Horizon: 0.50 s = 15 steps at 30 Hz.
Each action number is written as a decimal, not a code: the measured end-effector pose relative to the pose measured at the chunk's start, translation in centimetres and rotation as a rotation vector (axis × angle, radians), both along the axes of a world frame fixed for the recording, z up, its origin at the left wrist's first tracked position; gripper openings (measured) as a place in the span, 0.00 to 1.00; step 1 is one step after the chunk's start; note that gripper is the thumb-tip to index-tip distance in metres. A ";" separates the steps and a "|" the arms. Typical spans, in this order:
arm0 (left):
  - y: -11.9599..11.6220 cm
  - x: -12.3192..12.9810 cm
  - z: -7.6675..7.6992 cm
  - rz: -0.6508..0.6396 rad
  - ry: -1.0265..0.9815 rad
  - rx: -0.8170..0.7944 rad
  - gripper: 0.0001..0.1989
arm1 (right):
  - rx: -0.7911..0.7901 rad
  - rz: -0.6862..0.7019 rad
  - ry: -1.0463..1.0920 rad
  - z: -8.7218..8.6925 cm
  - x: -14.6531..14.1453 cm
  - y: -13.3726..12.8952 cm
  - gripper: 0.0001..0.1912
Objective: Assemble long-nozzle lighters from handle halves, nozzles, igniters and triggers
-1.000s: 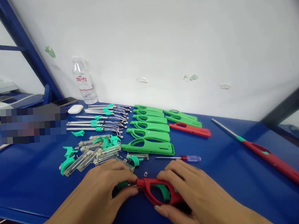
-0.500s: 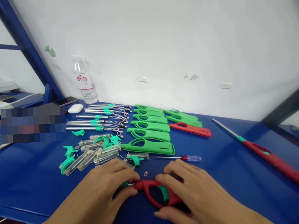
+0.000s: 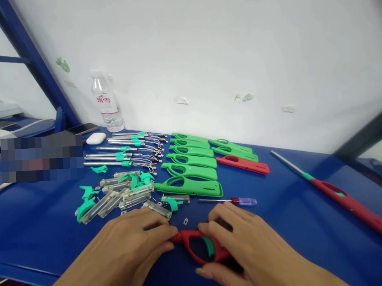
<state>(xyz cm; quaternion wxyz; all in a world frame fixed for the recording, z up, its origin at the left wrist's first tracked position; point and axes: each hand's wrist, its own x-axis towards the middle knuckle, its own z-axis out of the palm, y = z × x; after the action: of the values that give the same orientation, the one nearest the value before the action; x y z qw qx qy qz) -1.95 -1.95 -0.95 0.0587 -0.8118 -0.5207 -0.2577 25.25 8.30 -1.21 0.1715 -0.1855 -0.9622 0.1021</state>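
Pinched at its nose between the thumb and finger of the left hand [image 3: 132, 238], and clasped around its body by the curled right hand [image 3: 247, 234], a red casing [image 3: 221, 253] with a green trigger [image 3: 209, 246] is held at the near middle of the blue tabletop [image 3: 38, 223]; whether it touches the surface cannot be told. Beyond it, the surface is strewn with clear tanks [image 3: 138, 200] and loose green pieces [image 3: 86, 206]. Metal tubes [image 3: 113, 156] with wires are laid side by side behind these, next to a column of green shells [image 3: 196, 187]. A red shell [image 3: 246, 165] and a screwdriver [image 3: 243, 201] are set to the right; farther right, a red-handled lighter [image 3: 351, 205] is laid slantwise. Against the white wall [image 3: 205, 52], marked with torn scraps [image 3: 181, 101], a bottle [image 3: 106, 102] is stood upright. At left, a blue metal post [image 3: 43, 69] is seen, and a patch beside the white case [image 3: 96, 138] is blurred.
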 end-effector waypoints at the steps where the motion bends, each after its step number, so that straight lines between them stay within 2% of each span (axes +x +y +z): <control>1: 0.0 0.0 -0.1 0.002 -0.002 0.001 0.26 | -0.001 0.001 -0.003 0.0 0.0 0.0 0.22; 6: 0.0 0.1 -0.3 -0.012 -0.022 -0.062 0.25 | 0.004 0.002 -0.017 0.1 -0.1 0.2 0.24; 11: 0.0 0.1 -0.3 -0.003 -0.023 -0.042 0.26 | 0.047 0.013 -0.019 0.1 -0.3 0.3 0.19; 15: 0.2 0.5 -0.3 0.015 -0.023 -0.058 0.24 | 0.064 0.022 -0.004 -0.2 -0.1 0.2 0.20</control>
<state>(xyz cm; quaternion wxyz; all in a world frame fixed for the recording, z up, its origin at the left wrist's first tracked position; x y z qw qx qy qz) -1.45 -1.79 -1.26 0.0311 -0.8063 -0.5345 -0.2514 25.12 8.52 -1.46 0.1741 -0.1697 -0.9673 0.0727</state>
